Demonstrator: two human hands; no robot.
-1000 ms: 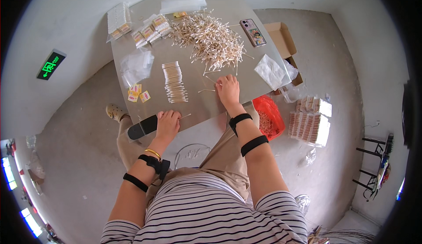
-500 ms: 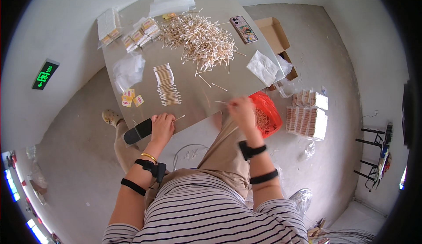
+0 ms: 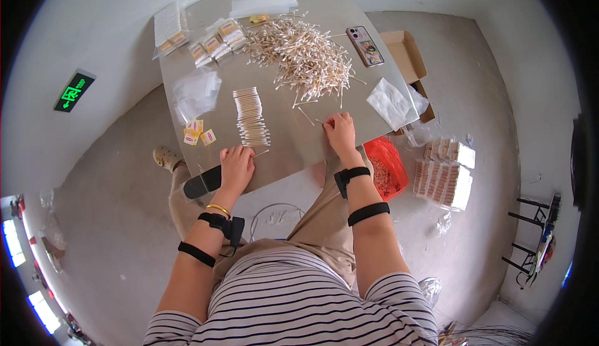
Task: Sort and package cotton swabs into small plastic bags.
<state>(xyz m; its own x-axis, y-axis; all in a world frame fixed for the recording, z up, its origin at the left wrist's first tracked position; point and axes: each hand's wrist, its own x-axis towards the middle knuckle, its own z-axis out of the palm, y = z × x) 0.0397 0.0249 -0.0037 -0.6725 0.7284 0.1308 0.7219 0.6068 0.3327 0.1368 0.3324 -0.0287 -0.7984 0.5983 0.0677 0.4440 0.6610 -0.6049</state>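
My left hand rests at the near table edge with its fingers curled. A cotton swab sticks out to the right from between its thumb and fingers. My right hand is on the tabletop near the right part of the near edge. Its fingertips are pinched on another cotton swab, of which only one tip shows. Beyond the left hand lies a neat column of side-by-side swabs. A large loose heap of swabs covers the far middle of the table, with a stray swab before it.
On the metal table are clear bags, yellow-white cards, packed swab bundles, a phone, a white sheet and a black pad. Beside it are a red bag, stacked packs and a cardboard box.
My right hand, blurred near the red bag with a swab at its fingers, has moved up onto the table to another swab. My left hand stays put. The whole view has shifted slightly.
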